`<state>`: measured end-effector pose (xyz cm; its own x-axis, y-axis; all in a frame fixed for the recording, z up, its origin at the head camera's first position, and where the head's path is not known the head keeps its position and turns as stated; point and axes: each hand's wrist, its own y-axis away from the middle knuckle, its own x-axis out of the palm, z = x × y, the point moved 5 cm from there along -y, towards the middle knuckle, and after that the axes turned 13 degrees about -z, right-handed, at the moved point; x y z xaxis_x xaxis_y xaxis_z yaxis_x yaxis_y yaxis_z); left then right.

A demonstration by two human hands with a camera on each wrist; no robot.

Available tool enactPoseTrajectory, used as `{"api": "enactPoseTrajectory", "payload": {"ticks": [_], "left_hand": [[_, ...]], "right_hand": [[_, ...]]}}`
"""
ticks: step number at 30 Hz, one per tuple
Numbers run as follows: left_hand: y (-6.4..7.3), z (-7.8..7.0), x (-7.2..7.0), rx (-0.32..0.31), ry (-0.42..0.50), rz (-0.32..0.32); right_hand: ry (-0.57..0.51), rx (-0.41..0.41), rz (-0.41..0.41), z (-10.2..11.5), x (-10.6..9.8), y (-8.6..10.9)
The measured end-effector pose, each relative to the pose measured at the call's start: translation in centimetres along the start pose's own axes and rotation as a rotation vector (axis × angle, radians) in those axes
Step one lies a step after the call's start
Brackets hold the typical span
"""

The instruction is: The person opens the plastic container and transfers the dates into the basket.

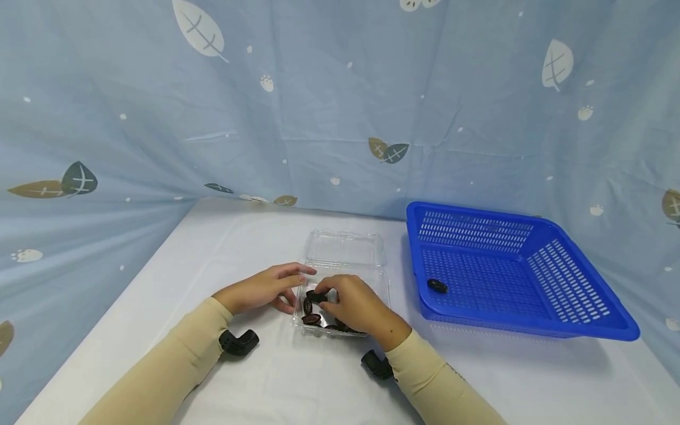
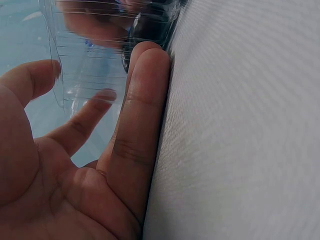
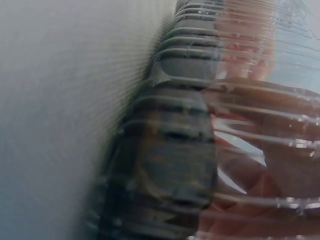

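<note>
A clear plastic clamshell box (image 1: 380, 284) stands on the white table with its lid (image 1: 345, 249) folded back behind it. Several dark, glossy oval pieces (image 1: 311, 319) lie inside; their exact kind is not clear. My right hand (image 1: 355, 302) reaches into the box, thumb and index finger pinching one dark oval piece (image 1: 314, 296) near the left wall. At the box's left side rests my left hand (image 1: 268, 288), its fingers spread and loosely extended along the wall. In the right wrist view, the ribbed wall partly blurs the dark pieces (image 3: 172, 150) and the hand.
To the right of the box is a blue plastic basket (image 1: 523, 321) with slotted walls. One dark oval piece (image 1: 437, 286) is in it, by its left side. A blue leaf-print cloth (image 1: 319, 106) hangs behind the white-covered table (image 1: 276, 378).
</note>
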<state>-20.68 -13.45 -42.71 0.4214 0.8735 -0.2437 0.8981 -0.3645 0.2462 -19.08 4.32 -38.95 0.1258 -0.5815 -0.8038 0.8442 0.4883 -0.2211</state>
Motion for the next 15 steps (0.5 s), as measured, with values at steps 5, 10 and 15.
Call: {"api": "enactPoseTrajectory", "payload": {"ticks": [5, 10, 15], "left_hand": [[-0.19, 0.13, -0.06, -0.001, 0.01, -0.007], [-0.2, 0.17, 0.05, -0.004, 0.019, -0.003], [-0.21, 0.22, 0.01, -0.01, 0.013, -0.005]], "right_hand": [[0.017, 0.0, -0.008, 0.08, -0.1, 0.03], [0.021, 0.013, -0.018, 0.0, -0.05, 0.12], [0.033, 0.011, -0.025, -0.12, 0.06, 0.09]]}}
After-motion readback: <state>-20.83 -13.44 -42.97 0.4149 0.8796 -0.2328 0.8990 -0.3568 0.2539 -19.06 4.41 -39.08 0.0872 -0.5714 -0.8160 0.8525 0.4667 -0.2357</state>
